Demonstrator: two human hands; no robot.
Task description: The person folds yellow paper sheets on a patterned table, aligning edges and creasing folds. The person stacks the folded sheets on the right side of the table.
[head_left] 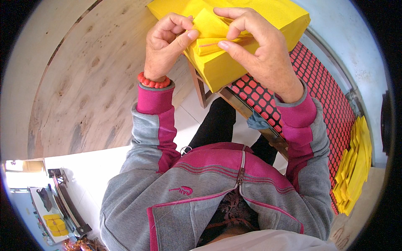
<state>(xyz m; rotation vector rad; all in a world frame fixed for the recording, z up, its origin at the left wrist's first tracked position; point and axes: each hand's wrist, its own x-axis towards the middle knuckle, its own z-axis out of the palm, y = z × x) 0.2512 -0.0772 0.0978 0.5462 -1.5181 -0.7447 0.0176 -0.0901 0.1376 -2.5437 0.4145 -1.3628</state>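
A folded yellow cloth piece (211,27) is held up between my two hands at the top of the view. My left hand (167,44), with a red bead bracelet at its wrist, pinches its left edge between thumb and fingers. On the other side, my right hand (264,52) grips the cloth, its thumb on a fold marked by a thin brownish line. Beneath both hands lies a large, box-shaped yellow cloth bundle (226,69). Whether the held piece is joined to this bundle, I cannot tell.
A wooden board (83,83) spans the left. A red-and-black patterned surface (310,83) extends along the right, with a stack of folded yellow cloth pieces (354,167) at its near end. A blue-grey rag (256,121) hangs by its wooden edge. Yellow bundles (55,225) lie at lower left.
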